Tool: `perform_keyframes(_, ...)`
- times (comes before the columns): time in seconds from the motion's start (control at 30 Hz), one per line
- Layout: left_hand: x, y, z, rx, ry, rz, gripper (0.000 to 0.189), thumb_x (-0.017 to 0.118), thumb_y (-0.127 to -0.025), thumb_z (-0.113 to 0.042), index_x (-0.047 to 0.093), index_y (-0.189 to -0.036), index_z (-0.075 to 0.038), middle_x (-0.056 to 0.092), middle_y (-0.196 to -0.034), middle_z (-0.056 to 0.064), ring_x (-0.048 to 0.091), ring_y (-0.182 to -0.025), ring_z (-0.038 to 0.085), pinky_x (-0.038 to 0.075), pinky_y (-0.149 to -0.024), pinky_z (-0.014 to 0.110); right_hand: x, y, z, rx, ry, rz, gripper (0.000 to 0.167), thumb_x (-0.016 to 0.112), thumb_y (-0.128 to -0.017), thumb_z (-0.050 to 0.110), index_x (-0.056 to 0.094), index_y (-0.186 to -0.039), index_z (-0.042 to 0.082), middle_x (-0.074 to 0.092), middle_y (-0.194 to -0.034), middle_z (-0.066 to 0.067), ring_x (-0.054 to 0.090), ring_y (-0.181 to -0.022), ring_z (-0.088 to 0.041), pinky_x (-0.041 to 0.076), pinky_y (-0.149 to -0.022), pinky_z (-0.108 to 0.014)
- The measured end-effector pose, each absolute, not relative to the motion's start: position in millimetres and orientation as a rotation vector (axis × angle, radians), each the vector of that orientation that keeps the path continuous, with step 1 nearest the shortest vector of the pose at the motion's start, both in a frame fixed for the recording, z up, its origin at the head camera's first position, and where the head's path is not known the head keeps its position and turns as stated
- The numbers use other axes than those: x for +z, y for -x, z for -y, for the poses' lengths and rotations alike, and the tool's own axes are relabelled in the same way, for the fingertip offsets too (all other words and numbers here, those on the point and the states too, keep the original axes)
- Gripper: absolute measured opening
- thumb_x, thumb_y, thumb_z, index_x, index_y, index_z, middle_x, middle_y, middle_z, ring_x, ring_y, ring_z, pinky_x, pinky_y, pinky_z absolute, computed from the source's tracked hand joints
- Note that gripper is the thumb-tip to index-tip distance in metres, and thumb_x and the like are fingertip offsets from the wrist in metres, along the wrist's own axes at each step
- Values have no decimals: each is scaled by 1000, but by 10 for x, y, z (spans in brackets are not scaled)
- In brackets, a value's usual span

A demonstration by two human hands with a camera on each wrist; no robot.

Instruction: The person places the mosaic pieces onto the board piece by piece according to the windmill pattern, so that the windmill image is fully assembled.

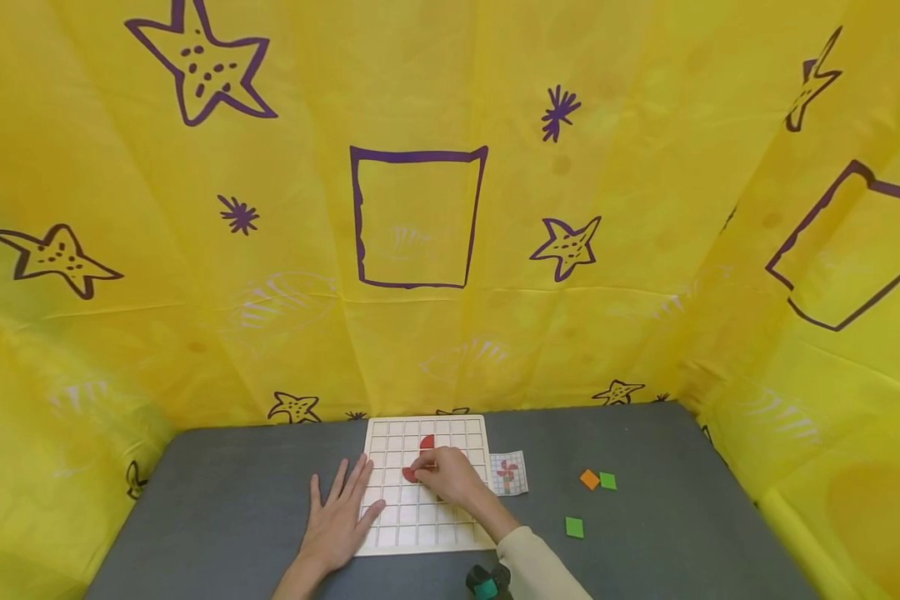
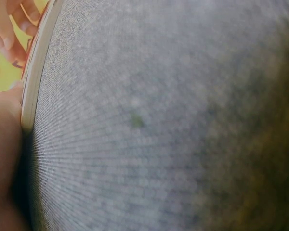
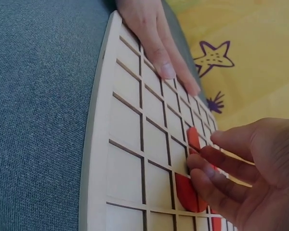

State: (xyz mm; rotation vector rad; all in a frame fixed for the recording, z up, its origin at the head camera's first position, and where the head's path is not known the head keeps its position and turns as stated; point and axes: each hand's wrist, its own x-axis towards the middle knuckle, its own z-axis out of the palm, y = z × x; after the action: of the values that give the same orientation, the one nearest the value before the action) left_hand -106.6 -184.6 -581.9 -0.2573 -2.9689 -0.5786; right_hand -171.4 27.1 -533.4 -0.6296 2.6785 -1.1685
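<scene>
A pale wooden board with a raised grid lies on the dark grey table. My left hand rests spread along its left edge, fingers straight and partly over the squares. Over the middle of the board, the fingertips of my right hand pinch a red rounded piece. Another red piece sits in a square just above. From the right wrist view, a red piece with a curved edge lies in the grid below my fingers. My right hand covers part of the red pieces.
A small printed card showing a red pattern on a grid lies against the board's right side. Farther right are an orange tile and green tiles. A yellow patterned curtain hangs behind the table.
</scene>
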Motion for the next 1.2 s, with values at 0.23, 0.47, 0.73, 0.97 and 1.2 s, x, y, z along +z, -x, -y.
perform_keyframes(0.23, -5848, 1089, 1879, -561, 245, 3002, 71, 44, -99, -56, 32, -155, -14, 26, -161, 5, 18, -147, 39, -5, -110, 70, -5228, 1684, -282, -1119, 640, -2698, 11, 69, -91, 14, 78, -95, 10, 73, -91, 6, 61, -82, -8, 52, -75, -28)
perform_keyframes(0.47, -5866, 1088, 1881, -573, 267, 2952, 70, 47, -98, -55, 36, -153, -13, 31, -159, 7, 23, -145, 39, -3, -109, 70, -5099, 1702, -426, -1163, 654, -2674, 14, 68, -92, 12, 76, -102, 6, 73, -95, 1, 60, -74, -6, 49, -64, -23)
perform_keyframes(0.73, -5848, 1071, 1866, -586, 268, 2942, 69, 49, -98, -53, 38, -151, -12, 32, -158, 8, 24, -144, 41, -2, -109, 71, -5030, 1714, -660, -1160, 673, -2711, 14, 69, -91, 11, 76, -102, 6, 73, -93, 1, 58, -73, -7, 49, -64, -23)
perform_keyframes(0.97, -5853, 1073, 1868, -582, 258, 2972, 70, 48, -98, -54, 37, -152, -12, 31, -159, 7, 23, -145, 40, -3, -109, 71, -5032, 1675, -958, -1113, 671, -2712, 14, 67, -92, 10, 75, -104, 6, 72, -97, 0, 63, -81, -11, 52, -67, -23)
perform_keyframes(1.2, -5878, 1072, 1875, -584, 261, 2954, 70, 48, -98, -54, 36, -153, -13, 30, -159, 7, 23, -145, 40, -4, -109, 70, -4982, 1630, -1330, -1133, 688, -2726, 15, 68, -91, 6, 73, -105, 4, 70, -94, -1, 64, -80, -13, 54, -66, -25)
